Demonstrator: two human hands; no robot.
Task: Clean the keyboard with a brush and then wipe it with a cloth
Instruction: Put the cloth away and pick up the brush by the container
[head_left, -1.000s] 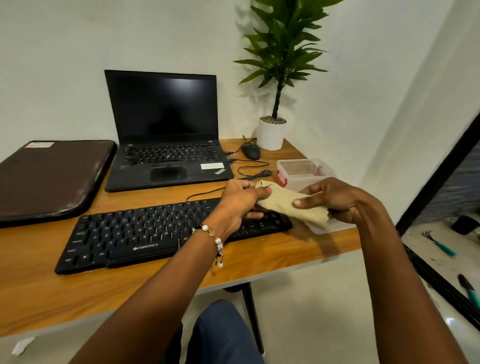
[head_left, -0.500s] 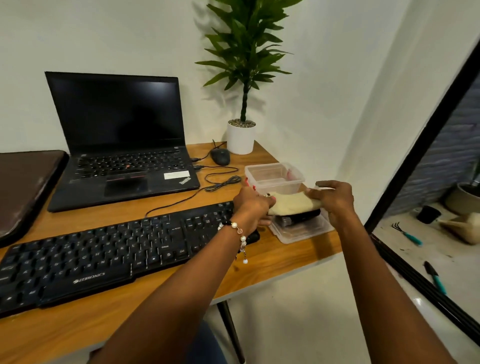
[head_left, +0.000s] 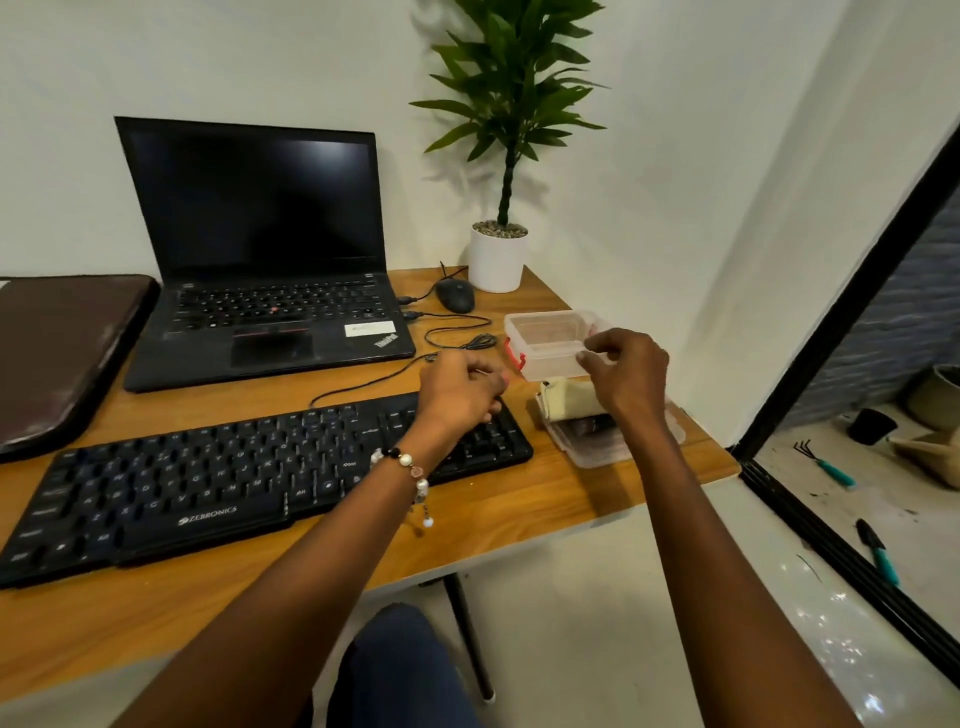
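The cloth lies folded on a clear lid, over a dark thing too hidden to name, just under the right hand. That hand hovers with fingers loosely curled, grasping nothing. The left hand hangs above the right end of the keyboard, fingers curled, holding nothing visible. Beyond both hands stands a clear box; farther left, a laptop on the table.

Black keyboard, pale yellow cloth, wood-grain brown table, white pot.
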